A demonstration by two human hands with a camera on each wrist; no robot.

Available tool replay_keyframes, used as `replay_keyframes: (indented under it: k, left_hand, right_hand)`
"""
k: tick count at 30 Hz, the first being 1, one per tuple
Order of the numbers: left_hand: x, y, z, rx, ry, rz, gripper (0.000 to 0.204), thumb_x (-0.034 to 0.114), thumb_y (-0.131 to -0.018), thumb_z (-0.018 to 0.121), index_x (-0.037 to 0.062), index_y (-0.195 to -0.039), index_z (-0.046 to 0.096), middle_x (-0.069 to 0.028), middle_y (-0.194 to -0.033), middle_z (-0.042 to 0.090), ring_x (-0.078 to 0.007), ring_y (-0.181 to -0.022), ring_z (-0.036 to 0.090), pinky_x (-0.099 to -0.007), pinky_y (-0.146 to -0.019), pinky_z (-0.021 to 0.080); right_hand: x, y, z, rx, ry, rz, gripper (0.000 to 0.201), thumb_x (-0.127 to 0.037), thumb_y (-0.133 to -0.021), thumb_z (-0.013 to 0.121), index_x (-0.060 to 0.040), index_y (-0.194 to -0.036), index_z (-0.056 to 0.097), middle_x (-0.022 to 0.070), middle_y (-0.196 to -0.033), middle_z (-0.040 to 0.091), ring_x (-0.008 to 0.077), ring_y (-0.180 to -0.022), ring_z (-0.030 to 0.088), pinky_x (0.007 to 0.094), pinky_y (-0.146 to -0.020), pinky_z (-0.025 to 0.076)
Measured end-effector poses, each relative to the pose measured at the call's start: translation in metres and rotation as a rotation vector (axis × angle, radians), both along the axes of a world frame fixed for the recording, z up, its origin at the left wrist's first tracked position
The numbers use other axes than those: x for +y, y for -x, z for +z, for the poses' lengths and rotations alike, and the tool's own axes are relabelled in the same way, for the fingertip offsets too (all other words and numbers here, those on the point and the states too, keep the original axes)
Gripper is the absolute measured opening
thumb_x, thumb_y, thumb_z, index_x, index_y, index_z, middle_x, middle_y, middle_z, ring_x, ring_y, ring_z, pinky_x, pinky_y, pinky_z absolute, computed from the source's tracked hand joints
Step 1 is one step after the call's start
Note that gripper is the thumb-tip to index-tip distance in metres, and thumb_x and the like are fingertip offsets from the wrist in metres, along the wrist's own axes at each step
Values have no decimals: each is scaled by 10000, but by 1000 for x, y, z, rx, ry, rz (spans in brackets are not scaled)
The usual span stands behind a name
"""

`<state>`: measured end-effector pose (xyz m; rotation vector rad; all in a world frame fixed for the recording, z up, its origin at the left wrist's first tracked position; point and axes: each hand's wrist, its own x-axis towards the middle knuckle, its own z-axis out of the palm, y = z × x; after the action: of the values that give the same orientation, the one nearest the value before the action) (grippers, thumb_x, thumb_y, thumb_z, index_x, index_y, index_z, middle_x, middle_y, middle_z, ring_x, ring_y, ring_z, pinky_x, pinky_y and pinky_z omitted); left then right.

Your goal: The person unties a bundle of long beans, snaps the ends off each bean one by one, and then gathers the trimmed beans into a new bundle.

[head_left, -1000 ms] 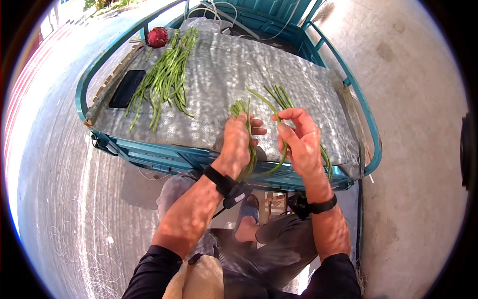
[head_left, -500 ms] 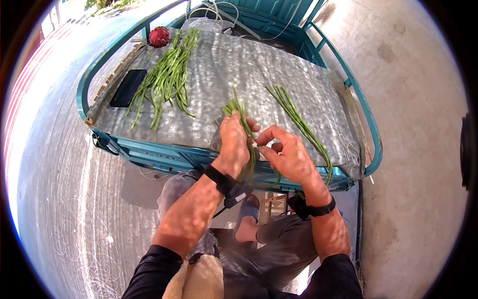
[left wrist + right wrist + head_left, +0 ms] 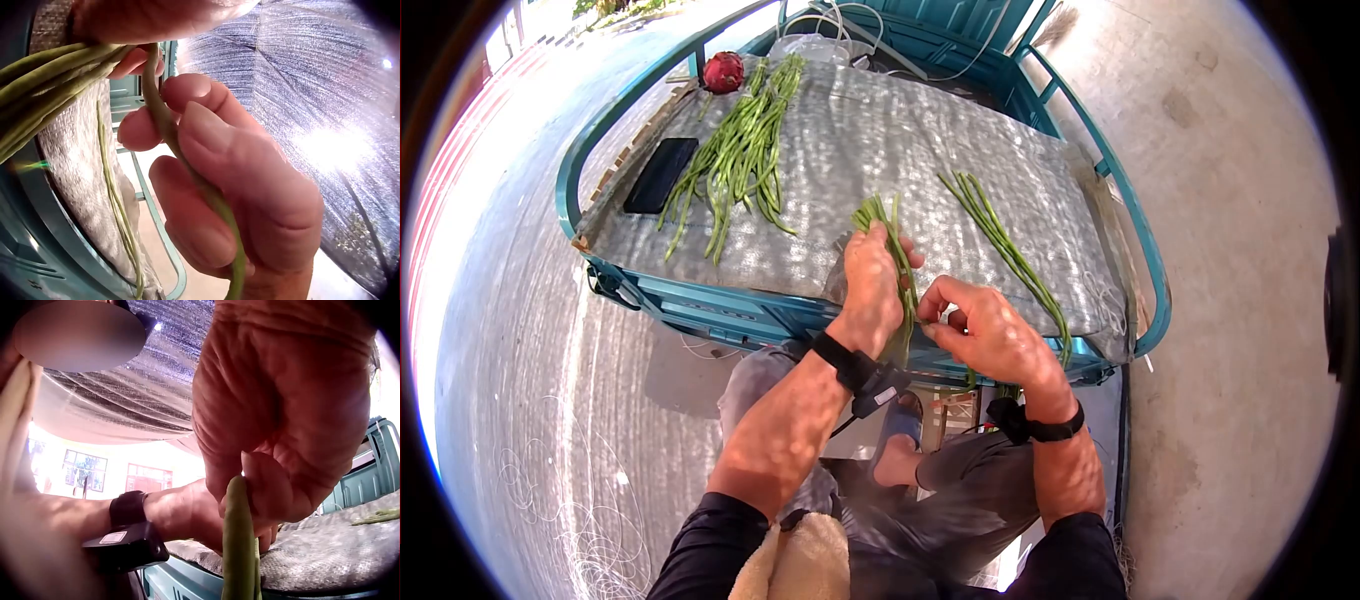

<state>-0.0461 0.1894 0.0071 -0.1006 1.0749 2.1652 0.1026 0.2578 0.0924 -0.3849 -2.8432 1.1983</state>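
Note:
In the head view my left hand (image 3: 870, 275) grips a bunch of long green beans (image 3: 867, 212) over the front edge of the mat. The bunch's lower ends (image 3: 56, 75) fan out in the left wrist view. Just right of it, my right hand (image 3: 990, 325) pinches a single long bean (image 3: 215, 203) between thumb and fingers. That bean runs up to the left hand in the left wrist view. The right wrist view shows a bean end (image 3: 237, 544) close below the right fingertips. Several loose long beans (image 3: 1005, 245) lie on the mat to the right.
A grey woven mat (image 3: 870, 120) covers the teal cargo bed (image 3: 690, 303), which has side rails (image 3: 1135, 250). At the left lie a large pile of long beans (image 3: 735, 150), a black phone (image 3: 660, 175) and a dragon fruit (image 3: 723, 72). A plastic bag (image 3: 805, 47) sits behind.
My right hand has come down and left from beside the loose beans, bringing a single bean to the bunch. My left hand stays nearly in place, still holding the bunch.

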Motion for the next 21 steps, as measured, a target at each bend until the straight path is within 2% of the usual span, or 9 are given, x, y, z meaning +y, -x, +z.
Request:
replay_keyframes:
  k: [6,12,15,18,21]
  left_hand:
    - [-1,-1,3,17,18,-3,302,344,-1135,447,93,-1131,616,-19,-896,639,-179,-749,624,-360,-621,470]
    - [-1,-2,4,14,-5,-19,295,340,-1142,450,95,-1125,615,-6,-876,626,-159,-710,587,-339,-619,468]
    - [0,-2,4,8,-21,-18,292,338,-1145,454,95,-1122,614,-3,-869,619,-153,-700,578,-329,-616,470]
    - [1,-2,2,11,-39,-20,292,339,-1145,461,92,-1118,614,-5,-864,614,-151,-694,576,-326,-616,473]
    - [0,-3,4,15,-52,-20,290,336,-1146,461,85,-1116,603,-6,-852,601,-150,-688,570,-328,-611,470]
  right_hand:
    - [-1,-3,4,-14,-48,71,190,-44,-878,709,-3,-1049,636,186,-911,725,365,-821,720,460,-732,546]
    - [0,-3,1,-22,-54,60,184,-36,-873,699,-1,-1044,640,187,-912,725,369,-843,720,463,-746,546]
    - [5,-4,-11,77,-85,87,163,-48,-909,721,-9,-1047,641,101,-815,679,185,-645,634,377,-608,487]
    - [-1,-2,-5,26,-82,31,178,-26,-870,694,11,-1034,636,201,-914,725,379,-836,718,474,-734,543]
    - [-3,-1,-6,34,-76,-32,177,-19,-868,692,16,-1032,635,212,-914,725,380,-821,718,476,-726,542]
